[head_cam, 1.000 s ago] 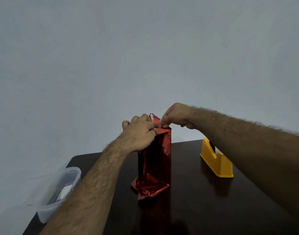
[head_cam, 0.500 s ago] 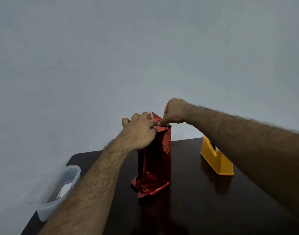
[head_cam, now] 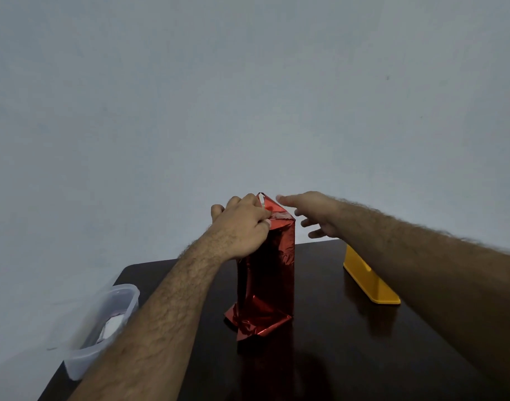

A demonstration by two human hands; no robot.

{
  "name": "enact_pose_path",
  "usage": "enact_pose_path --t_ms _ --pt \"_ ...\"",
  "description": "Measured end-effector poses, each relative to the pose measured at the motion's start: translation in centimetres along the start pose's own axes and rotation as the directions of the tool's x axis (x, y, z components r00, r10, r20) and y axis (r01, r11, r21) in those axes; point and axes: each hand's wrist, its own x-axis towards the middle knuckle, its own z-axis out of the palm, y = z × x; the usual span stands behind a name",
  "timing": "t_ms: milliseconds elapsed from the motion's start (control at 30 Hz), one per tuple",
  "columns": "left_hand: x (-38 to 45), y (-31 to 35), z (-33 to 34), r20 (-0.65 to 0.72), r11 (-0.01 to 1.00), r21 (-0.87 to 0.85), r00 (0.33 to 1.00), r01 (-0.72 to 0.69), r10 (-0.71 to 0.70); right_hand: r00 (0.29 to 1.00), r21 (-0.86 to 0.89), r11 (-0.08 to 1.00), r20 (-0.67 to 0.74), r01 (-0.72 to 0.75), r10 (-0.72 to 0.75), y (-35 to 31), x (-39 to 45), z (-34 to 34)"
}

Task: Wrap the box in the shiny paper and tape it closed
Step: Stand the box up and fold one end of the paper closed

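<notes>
We see the box (head_cam: 269,273) standing upright near the middle of the dark worktop (head_cam: 334,342), sheathed in shiny red paper (head_cam: 279,256), and the wrap bunches into loose, crumpled folds at its foot. Up top, the paper rises to a folded peak with a sliver of its pale underside showing. The left hand (head_cam: 242,227) is on that top edge, its grip curled and pinching the folded paper against the upper left corner of the box. The right hand (head_cam: 314,212) hovers just beside the peak on the other side, its grip spread, fingers (head_cam: 282,199) straight and apart, the forefinger tip close to the paper; we cannot tell if it touches. Further right, partly behind the right forearm, a yellow tape dispenser (head_cam: 369,282) sits on the worktop, well apart from the box. Out at the left edge of the worktop sits a clear plastic tub (head_cam: 103,328) with something pale lying inside, too blurred to name.
</notes>
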Motion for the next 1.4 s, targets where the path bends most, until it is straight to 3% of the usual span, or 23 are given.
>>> enact_pose_path --t_ms 267,467,667,767,933,1100,1267,1400 --pt "0.1 -0.1 0.2 -0.007 1.000 0.000 1.000 -0.006 0.006 0.994 -0.028 0.994 0.043 -0.102 0.103 -0.2 0.3 0.9" --pt "0.1 -0.1 0.3 -0.020 1.000 -0.002 1.000 -0.007 0.007 1.000 0.034 0.999 -0.022 0.010 -0.009 -0.1 0.4 2.2" --pt "0.1 -0.2 0.1 -0.016 1.000 -0.004 1.000 -0.007 0.007 0.981 0.093 0.995 0.192 -0.041 0.023 1.4 0.5 1.8" --pt "0.1 -0.4 0.1 -0.004 1.000 -0.013 1.000 -0.006 0.006 0.978 0.157 0.984 0.201 -0.084 0.051 2.9 1.3 1.5" --pt "0.0 -0.1 0.2 -0.014 1.000 0.000 1.000 -0.008 0.008 0.997 0.198 0.980 0.075 0.016 -0.031 4.1 1.5 1.4" --pt "0.0 -0.7 -0.1 -0.001 0.999 -0.038 1.000 0.029 -0.029 0.935 -0.055 0.960 -0.218 0.275 -0.280 8.9 1.1 -1.0" --pt "-0.4 -0.2 -0.7 -0.027 0.996 -0.068 0.997 0.064 -0.066 0.849 -0.410 0.902 -0.422 0.132 -0.317 16.3 0.6 -5.3" --pt "-1.1 1.2 -1.2 -0.145 0.999 0.044 0.989 -0.009 0.015 0.861 -0.425 0.905 -0.471 -0.029 -0.193 20.2 -1.1 -8.1"
